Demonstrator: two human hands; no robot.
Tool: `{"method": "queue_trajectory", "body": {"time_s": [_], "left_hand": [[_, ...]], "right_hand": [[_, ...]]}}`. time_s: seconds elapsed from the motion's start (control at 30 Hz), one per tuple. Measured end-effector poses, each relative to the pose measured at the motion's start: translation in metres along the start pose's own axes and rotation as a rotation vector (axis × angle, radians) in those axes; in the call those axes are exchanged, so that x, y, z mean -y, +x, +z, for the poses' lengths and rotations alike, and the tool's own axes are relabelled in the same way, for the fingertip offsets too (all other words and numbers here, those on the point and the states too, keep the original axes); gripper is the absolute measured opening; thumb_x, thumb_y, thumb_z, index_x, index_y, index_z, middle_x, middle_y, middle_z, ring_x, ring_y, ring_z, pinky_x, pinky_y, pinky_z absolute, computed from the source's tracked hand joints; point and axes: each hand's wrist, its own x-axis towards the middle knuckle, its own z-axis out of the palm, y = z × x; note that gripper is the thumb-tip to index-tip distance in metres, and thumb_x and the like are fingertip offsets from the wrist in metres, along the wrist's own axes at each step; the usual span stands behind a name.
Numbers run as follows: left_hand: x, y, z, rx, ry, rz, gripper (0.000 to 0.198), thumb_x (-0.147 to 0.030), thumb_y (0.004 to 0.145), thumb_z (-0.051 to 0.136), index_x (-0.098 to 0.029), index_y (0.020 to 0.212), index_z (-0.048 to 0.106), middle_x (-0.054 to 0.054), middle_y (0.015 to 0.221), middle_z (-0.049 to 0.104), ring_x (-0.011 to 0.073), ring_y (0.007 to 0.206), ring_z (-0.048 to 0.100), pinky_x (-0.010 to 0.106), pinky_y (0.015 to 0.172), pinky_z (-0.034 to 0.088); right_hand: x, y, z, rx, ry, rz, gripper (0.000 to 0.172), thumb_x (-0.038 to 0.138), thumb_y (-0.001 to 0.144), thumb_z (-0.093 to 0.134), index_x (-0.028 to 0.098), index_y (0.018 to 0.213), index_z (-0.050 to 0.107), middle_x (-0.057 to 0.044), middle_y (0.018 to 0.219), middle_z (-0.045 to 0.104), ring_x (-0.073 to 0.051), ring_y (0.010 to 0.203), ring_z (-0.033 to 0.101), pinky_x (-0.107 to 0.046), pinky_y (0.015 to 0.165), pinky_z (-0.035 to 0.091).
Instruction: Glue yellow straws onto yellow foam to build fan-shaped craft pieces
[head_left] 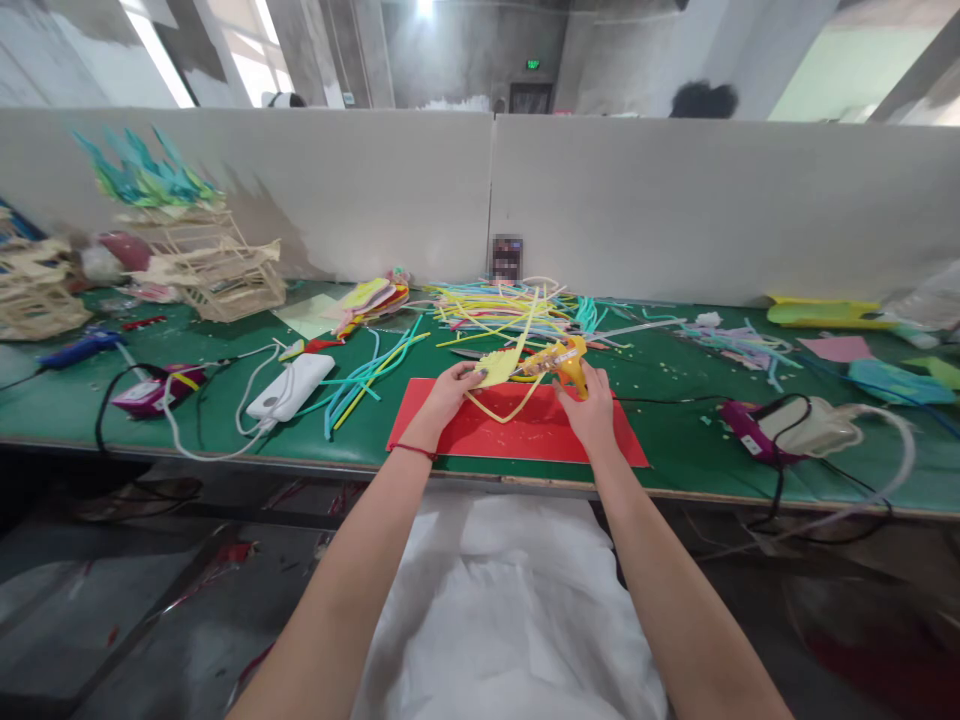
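Pinched in my left hand [452, 392] is a yellow paper piece [496, 369] with a toothed edge. A long pale yellow strip [504, 417] bends down below it, and another rises from it. My right hand [587, 405] is wrapped round a yellow glue gun [571, 362], whose tip points left at the paper piece. I cannot tell whether the tip touches the paper. Both hands are above a red board [517, 442] at the table's front edge.
On the green table [375, 425], a pile of coloured strips [495, 312] lies behind my hands. A white power strip [291, 388] with cables sits left, a purple box [757, 430] with a cord right. Stick models [217, 275] stand far left. A grey partition [637, 200] closes off the back.
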Motion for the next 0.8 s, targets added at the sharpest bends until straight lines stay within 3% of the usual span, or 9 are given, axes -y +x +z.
{"method": "queue_trajectory", "body": {"time_s": [0.8], "left_hand": [[-0.0005,-0.0003,-0.0001,0.011,-0.021,-0.005,0.038,-0.030,0.054,0.082,-0.015,0.083,0.063,-0.001,0.074,0.062,0.0101,0.065,0.057,0.025,0.067,0.048]], "right_hand": [[-0.0004,-0.0004,-0.0006,-0.043,0.020,0.005,0.046,0.041,0.081,0.057,0.016,0.119,0.056,-0.008,0.092,0.053,-0.023,0.086,0.054,-0.041,0.080,0.049]]}}
